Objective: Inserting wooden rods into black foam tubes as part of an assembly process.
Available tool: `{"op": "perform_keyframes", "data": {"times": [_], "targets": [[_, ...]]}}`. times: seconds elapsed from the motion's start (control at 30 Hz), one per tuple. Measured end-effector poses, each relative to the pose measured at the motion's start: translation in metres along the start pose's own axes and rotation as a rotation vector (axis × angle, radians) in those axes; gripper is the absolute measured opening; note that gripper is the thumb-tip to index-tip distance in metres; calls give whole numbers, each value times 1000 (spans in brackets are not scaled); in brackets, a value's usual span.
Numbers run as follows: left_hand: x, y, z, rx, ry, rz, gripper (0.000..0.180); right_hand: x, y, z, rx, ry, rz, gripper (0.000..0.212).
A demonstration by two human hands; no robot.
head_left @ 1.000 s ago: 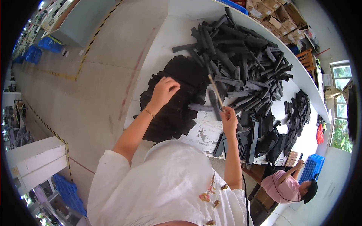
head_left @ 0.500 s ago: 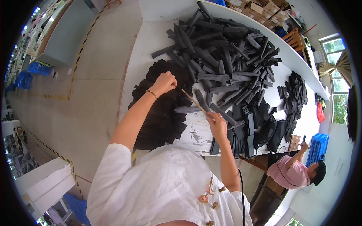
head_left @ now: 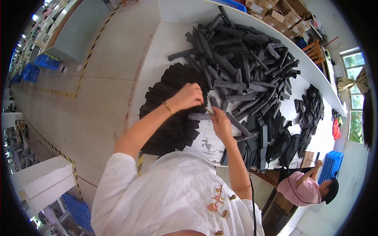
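My right hand (head_left: 221,124) is closed around a thin light-brown stick (head_left: 209,110), which points up and left. Close beside its tip, my left hand (head_left: 190,96) has its fingers curled over the edge of a heap of black fabric pieces (head_left: 165,129); what it pinches, if anything, is hidden. A grey tube-like fabric piece (head_left: 199,117) lies on the white table (head_left: 208,137) just below the hands. Behind them spreads a large pile of dark grey tubular fabric strips (head_left: 240,55).
Black flat pieces and bags (head_left: 281,145) lie to the right, with another black fabric heap (head_left: 311,108) beyond. A person in pink (head_left: 301,187) works at the right near a blue crate (head_left: 332,161). A low white wall (head_left: 275,33) edges the table; cardboard boxes (head_left: 287,15) stand behind it.
My left hand has moved right and slightly down toward the stick. My right hand has shifted a little left and up, bringing both hands close together. The view has shifted slightly.
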State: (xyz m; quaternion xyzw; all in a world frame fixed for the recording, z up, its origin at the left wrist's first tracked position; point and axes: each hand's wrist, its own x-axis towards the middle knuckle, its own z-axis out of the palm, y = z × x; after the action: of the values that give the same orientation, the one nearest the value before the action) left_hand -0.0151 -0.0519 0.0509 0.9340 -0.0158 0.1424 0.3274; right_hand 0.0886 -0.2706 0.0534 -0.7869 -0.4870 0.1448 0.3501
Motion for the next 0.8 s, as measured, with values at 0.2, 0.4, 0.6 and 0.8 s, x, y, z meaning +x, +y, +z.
{"op": "perform_keyframes", "data": {"times": [0.2, 0.4, 0.6, 0.8], "targets": [[-14, 71, -31, 24, 1030, -276, 45, -15, -6, 22, 804, -270, 470, 28], [-65, 50, 50, -1982, 804, -543, 27, -23, -54, 44, 840, -279, 497, 25], [-54, 84, 41, -2002, 1021, -680, 26, -38, -65, 69, 517, 141, 188, 23], [-50, 73, 18, -1836, 1125, -755, 22, -80, -72, 49, 342, -182, 373, 17]]}}
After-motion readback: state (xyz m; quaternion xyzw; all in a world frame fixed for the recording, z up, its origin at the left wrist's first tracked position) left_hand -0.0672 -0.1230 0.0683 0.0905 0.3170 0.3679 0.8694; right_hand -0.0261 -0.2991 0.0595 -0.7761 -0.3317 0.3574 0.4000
